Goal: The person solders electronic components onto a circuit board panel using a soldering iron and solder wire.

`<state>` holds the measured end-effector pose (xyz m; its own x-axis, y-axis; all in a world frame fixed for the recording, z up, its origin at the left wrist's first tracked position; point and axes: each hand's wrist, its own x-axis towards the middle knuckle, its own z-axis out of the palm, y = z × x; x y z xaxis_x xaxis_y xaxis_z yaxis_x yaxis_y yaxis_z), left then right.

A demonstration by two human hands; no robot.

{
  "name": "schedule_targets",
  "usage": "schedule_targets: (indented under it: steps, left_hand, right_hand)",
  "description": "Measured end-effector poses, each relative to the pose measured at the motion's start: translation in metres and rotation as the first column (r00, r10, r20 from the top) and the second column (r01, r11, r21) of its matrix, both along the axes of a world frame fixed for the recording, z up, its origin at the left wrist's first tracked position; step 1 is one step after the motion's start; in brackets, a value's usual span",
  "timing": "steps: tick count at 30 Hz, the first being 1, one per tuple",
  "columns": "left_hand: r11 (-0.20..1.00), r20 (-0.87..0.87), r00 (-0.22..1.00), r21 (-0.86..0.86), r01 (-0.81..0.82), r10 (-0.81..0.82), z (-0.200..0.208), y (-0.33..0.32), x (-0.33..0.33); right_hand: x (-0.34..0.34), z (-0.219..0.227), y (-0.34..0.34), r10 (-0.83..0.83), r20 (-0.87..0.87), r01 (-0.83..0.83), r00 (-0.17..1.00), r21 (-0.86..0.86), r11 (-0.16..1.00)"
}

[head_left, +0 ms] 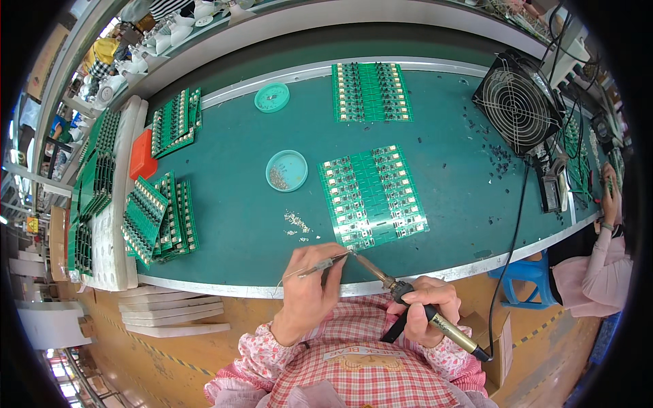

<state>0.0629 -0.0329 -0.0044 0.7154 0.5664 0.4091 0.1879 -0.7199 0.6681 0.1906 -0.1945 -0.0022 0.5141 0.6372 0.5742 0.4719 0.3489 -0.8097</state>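
My left hand is closed on a slim pair of tweezers, with a thin wire trailing beside it. My right hand grips a soldering iron by its handle, the black cord running off its end. Iron tip and tweezer tips come together at the near edge of a green circuit board panel. Whether they touch is too small to make out. That panel lies flat, carrying rows of small light and dark components. Left of it, tiny pale parts are scattered on the green bench mat.
Two teal dishes hold small parts. Another board panel lies behind. Board stacks and a red box are left. A black fan and loose black bits are right, near another person's hand.
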Motion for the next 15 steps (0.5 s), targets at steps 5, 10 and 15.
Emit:
schedule_targets:
  steps: [5,10,15]
  left_hand:
    - [1.0,-0.007,1.0,-0.007,-0.002,0.002,-0.001,0.0,-0.001]
    - [1.0,-0.012,1.0,-0.008,-0.002,0.002,-0.001,0.001,-0.002]
    - [1.0,-0.018,1.0,-0.008,0.009,-0.009,0.001,0.001,-0.002]
  right_hand:
    - [0.001,0.003,0.003,-0.002,0.06,0.004,0.998,-0.039,0.999]
    - [0.0,0.002,0.003,0.005,0.026,-0.004,1.0,-0.035,0.999]
    - [-0.001,-0.01,-0.001,-0.077,-0.05,0.07,0.996,-0.13,0.989]
